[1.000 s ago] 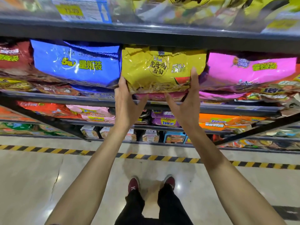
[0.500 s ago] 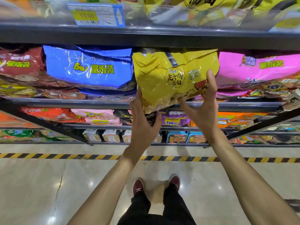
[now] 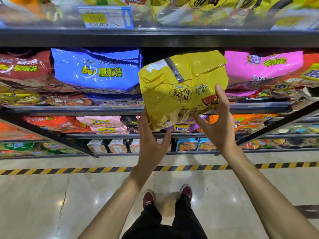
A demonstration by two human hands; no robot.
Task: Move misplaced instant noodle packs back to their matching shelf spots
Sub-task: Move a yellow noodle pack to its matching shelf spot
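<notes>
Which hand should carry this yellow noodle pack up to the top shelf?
Probably the right hand: its thumb pinches the crinkly yellow plastic noodle pack; the left hand only props its lower corner.

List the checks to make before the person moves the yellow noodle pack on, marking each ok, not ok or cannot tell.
1. Grip on yellow pack: right hand pinches its lower right corner, left hand supports the lower left edge. Ok.
2. Pack out of the row: it hangs tilted in front of the gap between blue pack and pink pack. Ok.
3. Neighbours settled: both lie on their stacks. Ok.
4. Matching spot: yellow packs on the top shelf look alike, print blurred. Cannot tell.
5. Room up there: cropped. Cannot tell.
</notes>
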